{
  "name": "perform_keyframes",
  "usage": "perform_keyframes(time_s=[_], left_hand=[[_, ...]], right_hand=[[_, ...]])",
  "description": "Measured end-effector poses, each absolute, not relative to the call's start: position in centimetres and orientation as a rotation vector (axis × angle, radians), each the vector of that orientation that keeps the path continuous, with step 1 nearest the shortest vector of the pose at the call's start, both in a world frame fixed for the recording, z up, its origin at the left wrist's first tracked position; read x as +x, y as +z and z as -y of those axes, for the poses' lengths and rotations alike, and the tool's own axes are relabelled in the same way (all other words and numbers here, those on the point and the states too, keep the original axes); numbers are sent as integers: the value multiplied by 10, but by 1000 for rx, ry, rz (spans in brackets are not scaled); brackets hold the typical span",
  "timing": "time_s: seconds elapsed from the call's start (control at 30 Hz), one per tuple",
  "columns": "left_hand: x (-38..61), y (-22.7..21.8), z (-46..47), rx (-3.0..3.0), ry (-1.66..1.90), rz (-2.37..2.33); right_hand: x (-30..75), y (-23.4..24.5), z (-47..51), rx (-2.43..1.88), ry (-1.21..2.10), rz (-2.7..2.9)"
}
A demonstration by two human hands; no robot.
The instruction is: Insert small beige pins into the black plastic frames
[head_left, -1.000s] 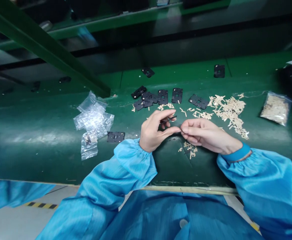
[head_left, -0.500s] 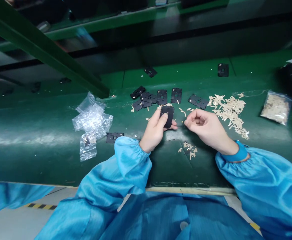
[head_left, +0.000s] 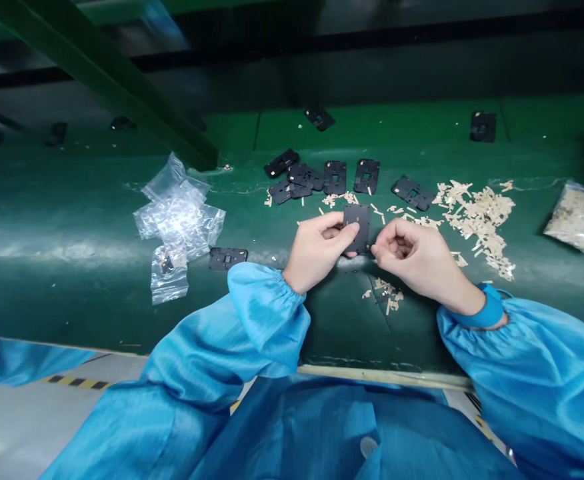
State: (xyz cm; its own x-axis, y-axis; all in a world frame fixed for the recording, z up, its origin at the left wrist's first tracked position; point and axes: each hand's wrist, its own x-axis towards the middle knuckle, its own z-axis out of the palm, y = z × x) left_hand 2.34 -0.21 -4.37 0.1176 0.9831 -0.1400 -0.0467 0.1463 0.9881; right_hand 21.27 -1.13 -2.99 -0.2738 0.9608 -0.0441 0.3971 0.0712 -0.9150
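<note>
Hands meet over the middle of the green bench (head_left: 347, 340): the left hand (head_left: 317, 250) grips a thin black plate (head_left: 362, 215), thumb across its broad face and fingers behind, while the right hand (head_left: 419, 259) has its thumb and forefinger drawn together just beside the plate's lower right corner, apparently pinching a tiny pale piece (head_left: 369, 247) too small to identify. Whether that piece touches the plate, I cannot tell. The plate is held off the bench, its broad face toward the camera. It looks like moulded plastic, so it should be light and fairly stiff, with a smooth face that could slide under a dry thumb; thin walls and fine details might chip or bend if squeezed hard. Best hold is flat across the body between thumb and fingers, or by the two long edges, leaving the corner free. The tiny piece calls for fingertips only and a gentle pinch, as it would be easily dropped. Just behind lie similar black plates (head_left: 367, 168), with a spread of pale strips (head_left: 482, 217) to the right and a small heap (head_left: 389, 298) nearer the body; those look light, thin and easily scattered, so each is best lifted by its edge.
</note>
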Motion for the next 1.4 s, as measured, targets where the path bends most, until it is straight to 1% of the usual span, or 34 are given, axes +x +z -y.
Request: perform_keyframes(time_s=[0.77,1.07,1.4], left_hand=[[26,-47,3,1152,1040,-1158],[27,-41,3,1095,1041,-1117],[26,-41,3,1088,1033,-1110]], right_hand=[[210,-29,11,-1357,1127,1837],[211,-27,9,-1403,1272,1738],[211,-26,9,-1403,1317,1698]])
